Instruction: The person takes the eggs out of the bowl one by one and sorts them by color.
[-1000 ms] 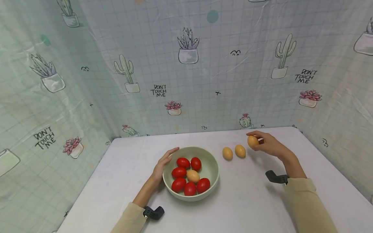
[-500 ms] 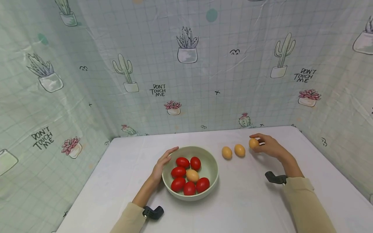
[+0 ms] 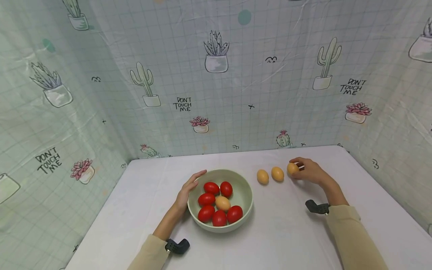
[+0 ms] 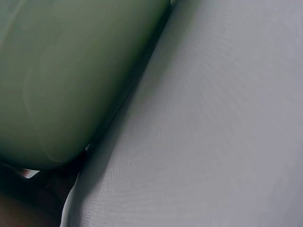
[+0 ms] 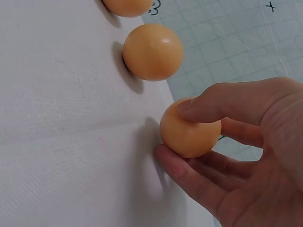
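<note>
left grip (image 3: 185,190) straight-fingered, right grip (image 3: 311,172) curled, pinching

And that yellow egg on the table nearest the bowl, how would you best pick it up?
Probably round its plump middle, from straight above, pinching both longer sides. The egg looks a little longer than wide, and nothing covers it. The next egg sits close on its right in the head view, but a narrow gap shows, so there should be room.

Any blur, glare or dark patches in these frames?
Head view: even light, no marked blur, soft shadow under the bowl; left wrist: dim, the left hand mostly in shadow; right wrist: small highlight on the middle yellow egg.
</note>
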Demonstrator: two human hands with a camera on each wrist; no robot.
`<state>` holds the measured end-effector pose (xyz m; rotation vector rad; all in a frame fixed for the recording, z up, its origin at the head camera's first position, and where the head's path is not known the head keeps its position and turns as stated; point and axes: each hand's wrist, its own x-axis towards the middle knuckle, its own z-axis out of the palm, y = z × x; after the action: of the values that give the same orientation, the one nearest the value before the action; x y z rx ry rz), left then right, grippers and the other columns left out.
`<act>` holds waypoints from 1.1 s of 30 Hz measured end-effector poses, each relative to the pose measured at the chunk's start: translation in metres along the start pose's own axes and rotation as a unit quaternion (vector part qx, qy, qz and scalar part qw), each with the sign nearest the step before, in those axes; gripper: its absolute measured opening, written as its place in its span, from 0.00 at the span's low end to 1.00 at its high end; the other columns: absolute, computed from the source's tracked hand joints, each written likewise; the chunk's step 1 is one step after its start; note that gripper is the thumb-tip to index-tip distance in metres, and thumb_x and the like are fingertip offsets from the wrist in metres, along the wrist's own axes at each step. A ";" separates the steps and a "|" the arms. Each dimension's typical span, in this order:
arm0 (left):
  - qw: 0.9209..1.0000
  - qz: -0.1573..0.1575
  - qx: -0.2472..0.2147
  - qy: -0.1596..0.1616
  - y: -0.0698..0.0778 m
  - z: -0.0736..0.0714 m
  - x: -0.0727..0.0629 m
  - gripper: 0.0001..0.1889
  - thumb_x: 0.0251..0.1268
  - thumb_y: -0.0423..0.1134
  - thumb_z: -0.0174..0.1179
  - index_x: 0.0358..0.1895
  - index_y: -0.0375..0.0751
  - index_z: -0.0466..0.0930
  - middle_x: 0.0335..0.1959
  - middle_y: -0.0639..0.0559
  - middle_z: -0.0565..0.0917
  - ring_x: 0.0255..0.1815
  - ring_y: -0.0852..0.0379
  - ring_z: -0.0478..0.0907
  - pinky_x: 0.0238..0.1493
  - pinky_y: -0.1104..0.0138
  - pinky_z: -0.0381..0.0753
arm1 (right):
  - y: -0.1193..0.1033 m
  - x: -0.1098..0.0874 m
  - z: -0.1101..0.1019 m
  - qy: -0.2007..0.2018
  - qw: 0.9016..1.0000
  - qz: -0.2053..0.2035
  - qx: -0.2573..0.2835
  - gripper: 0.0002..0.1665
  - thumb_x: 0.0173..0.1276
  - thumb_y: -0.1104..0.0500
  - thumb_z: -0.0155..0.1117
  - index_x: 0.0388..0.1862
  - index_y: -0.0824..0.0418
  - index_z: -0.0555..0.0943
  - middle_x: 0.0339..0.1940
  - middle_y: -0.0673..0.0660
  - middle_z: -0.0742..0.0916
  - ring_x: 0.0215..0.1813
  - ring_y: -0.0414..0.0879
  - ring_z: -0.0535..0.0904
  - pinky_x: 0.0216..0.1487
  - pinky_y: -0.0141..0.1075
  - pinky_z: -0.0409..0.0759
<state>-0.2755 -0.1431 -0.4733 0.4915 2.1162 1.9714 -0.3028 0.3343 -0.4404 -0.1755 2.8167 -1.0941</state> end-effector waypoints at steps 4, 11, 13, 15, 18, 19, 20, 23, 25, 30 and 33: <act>1.000 -0.001 -0.001 0.003 0.000 0.000 0.000 0.28 0.82 0.43 0.32 0.80 0.48 0.62 0.82 0.48 0.63 0.83 0.45 0.59 0.71 0.75 0.72 | 0.000 0.000 0.001 -0.007 1.000 0.010 0.005 0.39 0.67 0.52 0.69 0.73 0.67 0.71 0.65 0.74 0.78 0.60 0.64 0.78 0.54 0.51 0.82; 1.000 0.001 -0.001 0.000 -0.001 0.000 -0.001 0.28 0.82 0.43 0.32 0.80 0.48 0.61 0.82 0.47 0.62 0.83 0.44 0.59 0.72 0.73 0.71 | -0.001 -0.001 0.001 -0.027 1.000 0.010 0.007 0.41 0.66 0.53 0.69 0.74 0.69 0.70 0.67 0.76 0.77 0.62 0.66 0.77 0.60 0.57 0.80; 1.000 0.002 0.000 -0.001 0.000 -0.001 -0.001 0.28 0.82 0.43 0.32 0.80 0.49 0.61 0.82 0.47 0.62 0.83 0.44 0.59 0.72 0.72 0.71 | -0.002 -0.001 0.001 -0.027 1.000 0.013 0.004 0.41 0.67 0.53 0.69 0.74 0.69 0.69 0.67 0.76 0.77 0.62 0.66 0.77 0.60 0.57 0.80; 1.000 0.002 0.004 0.000 0.000 -0.001 -0.001 0.28 0.82 0.43 0.32 0.80 0.49 0.61 0.82 0.48 0.62 0.83 0.44 0.59 0.73 0.70 0.71 | -0.002 -0.001 0.000 -0.029 0.999 0.013 0.002 0.41 0.68 0.53 0.69 0.75 0.70 0.69 0.67 0.77 0.77 0.62 0.66 0.77 0.59 0.55 0.81; 1.000 0.002 0.008 0.002 0.000 -0.001 -0.001 0.28 0.82 0.43 0.32 0.80 0.50 0.62 0.82 0.49 0.62 0.83 0.45 0.59 0.75 0.66 0.70 | -0.002 -0.002 0.000 -0.031 0.999 0.019 0.006 0.41 0.68 0.54 0.69 0.75 0.70 0.69 0.67 0.76 0.77 0.61 0.65 0.77 0.60 0.53 0.82; 1.000 0.001 0.010 0.003 0.000 -0.001 -0.001 0.28 0.82 0.43 0.32 0.80 0.51 0.62 0.82 0.49 0.62 0.83 0.45 0.59 0.75 0.65 0.70 | -0.002 -0.002 0.000 -0.033 0.999 0.017 0.006 0.41 0.68 0.54 0.68 0.75 0.71 0.68 0.67 0.76 0.77 0.61 0.65 0.77 0.59 0.53 0.82; 1.000 0.001 0.011 0.003 0.000 -0.001 -0.001 0.28 0.82 0.44 0.32 0.80 0.51 0.62 0.82 0.49 0.62 0.83 0.45 0.59 0.76 0.64 0.70 | -0.002 -0.001 0.000 -0.035 0.999 0.018 0.009 0.41 0.68 0.54 0.68 0.75 0.71 0.68 0.67 0.76 0.77 0.61 0.65 0.77 0.60 0.53 0.82; 1.000 -0.001 0.010 0.003 -0.001 -0.001 -0.001 0.28 0.82 0.44 0.32 0.80 0.51 0.62 0.82 0.48 0.62 0.83 0.44 0.59 0.76 0.63 0.69 | -0.003 -0.002 -0.001 -0.039 0.999 0.024 0.011 0.41 0.68 0.54 0.69 0.75 0.71 0.68 0.66 0.75 0.78 0.61 0.63 0.77 0.62 0.55 0.80; 1.000 -0.002 0.009 0.003 -0.002 -0.001 -0.001 0.28 0.82 0.44 0.31 0.80 0.51 0.62 0.82 0.48 0.62 0.83 0.44 0.59 0.76 0.63 0.70 | -0.003 -0.002 -0.001 -0.045 0.999 0.026 0.013 0.41 0.68 0.54 0.69 0.75 0.72 0.68 0.66 0.75 0.78 0.60 0.63 0.77 0.62 0.56 0.80; 1.000 -0.001 0.006 0.001 -0.002 -0.001 -0.001 0.28 0.82 0.43 0.31 0.80 0.51 0.61 0.82 0.48 0.62 0.83 0.44 0.59 0.76 0.65 0.70 | -0.005 -0.004 -0.003 -0.060 0.998 0.030 0.020 0.42 0.69 0.54 0.68 0.75 0.72 0.66 0.65 0.75 0.78 0.58 0.61 0.79 0.62 0.57 0.79; 1.000 -0.001 0.009 0.002 -0.002 -0.001 -0.001 0.28 0.82 0.44 0.31 0.80 0.51 0.61 0.82 0.48 0.62 0.83 0.44 0.59 0.75 0.65 0.70 | -0.006 -0.005 -0.003 -0.062 0.997 0.027 0.020 0.43 0.69 0.54 0.68 0.76 0.72 0.64 0.64 0.76 0.78 0.57 0.60 0.79 0.61 0.57 0.79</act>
<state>-0.2752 -0.1442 -0.4756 0.4898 2.1370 1.9566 -0.2978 0.3330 -0.4339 -0.1569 2.6717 -1.0887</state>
